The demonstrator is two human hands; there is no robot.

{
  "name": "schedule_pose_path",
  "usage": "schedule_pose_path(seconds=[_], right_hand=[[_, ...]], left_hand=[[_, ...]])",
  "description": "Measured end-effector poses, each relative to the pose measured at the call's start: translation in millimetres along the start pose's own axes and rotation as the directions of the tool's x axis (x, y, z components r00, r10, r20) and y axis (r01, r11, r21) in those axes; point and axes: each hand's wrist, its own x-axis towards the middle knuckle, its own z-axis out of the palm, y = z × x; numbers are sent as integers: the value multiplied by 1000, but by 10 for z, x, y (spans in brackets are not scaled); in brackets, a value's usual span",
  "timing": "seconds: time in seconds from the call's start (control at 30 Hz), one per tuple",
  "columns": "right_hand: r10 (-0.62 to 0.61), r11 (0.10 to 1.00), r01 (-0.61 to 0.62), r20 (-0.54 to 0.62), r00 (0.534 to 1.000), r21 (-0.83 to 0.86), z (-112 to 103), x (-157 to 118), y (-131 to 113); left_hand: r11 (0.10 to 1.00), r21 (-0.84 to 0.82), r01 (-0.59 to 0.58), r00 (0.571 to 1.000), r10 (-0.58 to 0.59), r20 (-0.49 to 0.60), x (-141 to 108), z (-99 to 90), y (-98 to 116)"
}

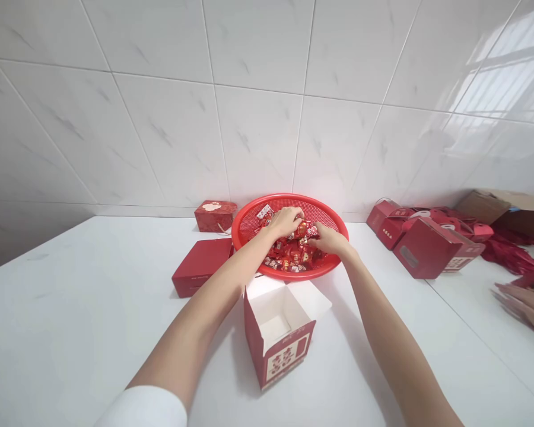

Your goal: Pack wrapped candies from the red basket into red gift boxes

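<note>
A red plastic basket [289,275] holds a pile of red wrapped candies [293,256]. My left hand [287,221] reaches into it from above, fingers curled over candies, tips partly hidden. Inside the basket's right side, my right hand [331,239] has its thumb and fingers bent round candies in the pile. Between my forearms, in front of the basket, a red and white gift box [289,350] stands upright with its flaps open. Its white inside shows bare.
Left of the basket are a closed dark red box [200,267] and a small patterned red box [214,216]. Several red boxes [427,246] cluster at the right, near a brown cardboard carton [489,207]. Another person's hand [527,302] is at the right edge. A tiled wall [258,130] rises behind.
</note>
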Motion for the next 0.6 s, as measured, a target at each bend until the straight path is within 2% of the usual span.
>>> schedule_pose_path(seconds=[0.17, 0.33, 0.43, 0.5, 0.6], right_hand=[[40, 999, -41, 87, 995, 13, -11, 87, 1], [60, 998, -63, 108, 992, 23, -34, 61, -18], [60, 997, -65, 108, 992, 45, -33, 47, -18], [55, 995, -63, 101, 993, 79, -32, 41, -12], [41, 986, -51, 65, 997, 161, -37, 35, 6]], left_hand=[[998, -7, -56, 972, 56, 227, 57, 91, -33], [996, -58, -63, 884, 83, 460, 51, 208, 21], [994, -46, -98, 853, 107, 511, 61, 271, 48], [991, -101, -93, 846, 132, 517, 79, 286, 28], [974, -214, -70, 887, 159, 434, 106, 243, -62]])
